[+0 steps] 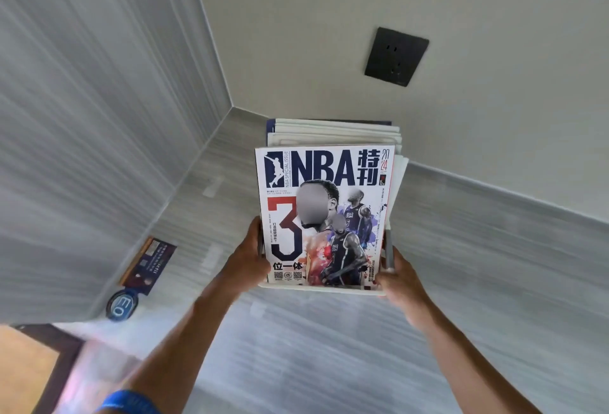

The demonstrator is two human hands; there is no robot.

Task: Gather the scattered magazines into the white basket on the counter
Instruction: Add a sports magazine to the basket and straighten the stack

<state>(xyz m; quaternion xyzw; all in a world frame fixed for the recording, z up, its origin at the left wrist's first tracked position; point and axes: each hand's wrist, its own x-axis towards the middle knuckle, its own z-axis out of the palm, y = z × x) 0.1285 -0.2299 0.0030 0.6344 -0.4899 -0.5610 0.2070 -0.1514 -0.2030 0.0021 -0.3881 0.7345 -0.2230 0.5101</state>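
A white basket [321,290] stands on the grey counter [461,281], packed with upright magazines. The front one is an NBA special-issue magazine [324,216] with a big "3" and basketball players on its cover. More magazines [336,131] stand behind it, showing only their top edges. My left hand [250,257] grips the basket's left side, and my right hand [397,277] grips its right side. Most of the basket is hidden by the cover and my hands; only its front rim shows.
The counter ends in a corner with grey walls at left and back. A dark card [150,265] and a round blue sticker [122,305] lie against the left wall. A black wall socket [396,57] sits on the back wall. A wooden surface [29,370] shows at the lower left.
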